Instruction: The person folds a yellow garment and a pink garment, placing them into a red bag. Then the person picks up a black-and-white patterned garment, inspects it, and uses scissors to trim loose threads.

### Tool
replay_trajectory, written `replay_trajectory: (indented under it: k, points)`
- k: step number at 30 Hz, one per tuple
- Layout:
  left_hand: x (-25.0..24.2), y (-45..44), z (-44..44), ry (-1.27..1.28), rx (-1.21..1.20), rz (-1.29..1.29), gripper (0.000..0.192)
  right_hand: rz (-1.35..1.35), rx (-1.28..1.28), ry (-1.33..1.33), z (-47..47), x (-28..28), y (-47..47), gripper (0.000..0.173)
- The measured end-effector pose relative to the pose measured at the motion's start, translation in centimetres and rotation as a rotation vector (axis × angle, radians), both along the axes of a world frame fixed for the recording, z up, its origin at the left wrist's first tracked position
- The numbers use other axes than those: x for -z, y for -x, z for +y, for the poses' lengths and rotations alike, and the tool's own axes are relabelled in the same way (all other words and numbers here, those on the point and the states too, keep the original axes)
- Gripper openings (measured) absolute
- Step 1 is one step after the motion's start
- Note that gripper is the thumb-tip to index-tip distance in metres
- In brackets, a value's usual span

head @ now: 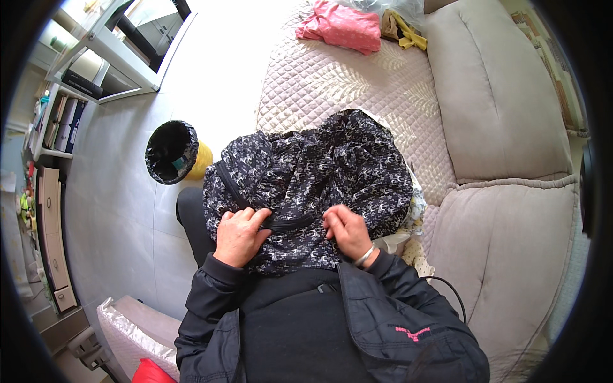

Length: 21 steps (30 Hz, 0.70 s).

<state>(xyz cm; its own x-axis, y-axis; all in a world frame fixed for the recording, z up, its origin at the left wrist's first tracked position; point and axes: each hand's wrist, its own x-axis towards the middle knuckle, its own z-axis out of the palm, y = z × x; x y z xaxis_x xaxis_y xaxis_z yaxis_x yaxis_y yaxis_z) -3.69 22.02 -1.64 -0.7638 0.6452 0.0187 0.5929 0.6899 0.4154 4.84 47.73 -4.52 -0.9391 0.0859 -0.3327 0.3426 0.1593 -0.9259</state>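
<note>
A black garment (287,167) with a small white print lies bunched across my lap, a dark zip (297,222) curving over its near part. My left hand (242,234) grips the cloth at the left end of that zip, thumb and forefinger close together on a fold. To the right, my right hand (346,230) is held over the fabric near the zip's other end, fingers curled in and slightly blurred. Whether anything thin is between those fingers cannot be seen. The wrist wears a silver bangle (365,254).
A quilted sofa cover (330,81) stretches ahead, with a folded pink cloth (342,26) and a yellow item (411,38) on it. Grey backrest cushions (500,95) line the right. A lined yellow waste bin (203,160) stands on the tiled floor (119,191) to the left.
</note>
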Motion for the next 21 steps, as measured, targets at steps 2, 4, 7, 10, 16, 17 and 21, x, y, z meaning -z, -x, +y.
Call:
replay_trajectory:
  k: [2,4,7,10,16,17,21]
  points:
    - [-0.2,0.0,0.3,0.039,0.034,-0.024,0.038,0.031,0.075,-0.075,0.8,1.5,0.9,0.019]
    - [-0.2,0.1,0.7,0.029,0.066,-0.011,0.029,0.2,-0.059,-0.498,1.7,3.0,1.7,0.029]
    - [-0.2,0.2,1.0,0.052,0.078,-0.028,0.02,0.047,-0.264,-1.026,3.1,4.5,1.9,0.041]
    - [-0.6,-0.3,0.0,-0.233,-0.069,0.077,0.016,0.075,-0.208,-1.107,4.7,4.8,2.1,0.015]
    - [-0.9,-2.2,-4.9,-0.42,-0.581,0.078,0.025,0.283,0.029,-0.904,6.9,1.5,1.2,0.01]
    - [-0.6,-2.5,-5.6,-0.456,-0.655,0.019,0.026,0.277,0.03,-0.838,6.9,0.8,1.1,0.01]
    - [0.8,-3.2,-6.8,-0.456,-0.639,-0.053,0.022,0.177,-0.053,-0.681,5.1,-0.7,1.5,0.009]
